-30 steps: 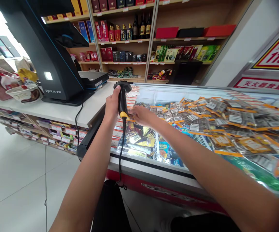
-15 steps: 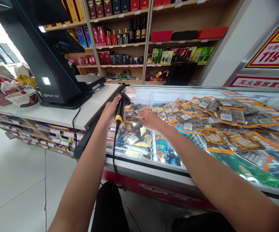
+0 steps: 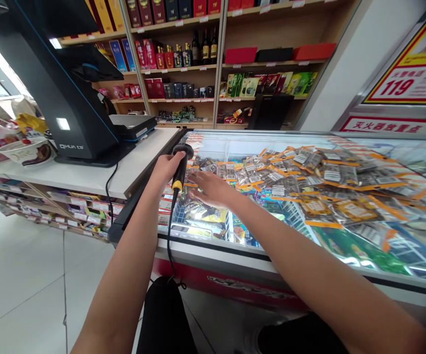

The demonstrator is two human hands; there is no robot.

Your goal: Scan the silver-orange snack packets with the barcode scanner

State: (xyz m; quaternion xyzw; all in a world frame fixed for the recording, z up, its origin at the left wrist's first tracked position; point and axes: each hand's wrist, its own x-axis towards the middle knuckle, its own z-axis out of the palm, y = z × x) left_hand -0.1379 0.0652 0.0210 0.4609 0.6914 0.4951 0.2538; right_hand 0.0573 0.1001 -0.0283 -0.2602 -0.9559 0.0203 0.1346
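One long glass-topped case [image 3: 213, 247] stretches from the middle of our view toward three o'clock, its far right end cut off. At ten o'clock we see a black terminal [image 3: 82, 110], its top out of frame. Orange-edged packets [image 3: 301, 172] lie heaped toward three o'clock, overlapping so that many are partly hidden. Near the centre, our right hand [image 3: 211, 188] is open, fingers pointing toward nine; we cannot tell whether they touch anything. Just beyond, our left hand [image 3: 166, 169] grips a black-and-yellow scanner [image 3: 179, 173], its curled fingers mostly hidden. The scanner's cable [image 3: 169, 231] hangs toward six o'clock.
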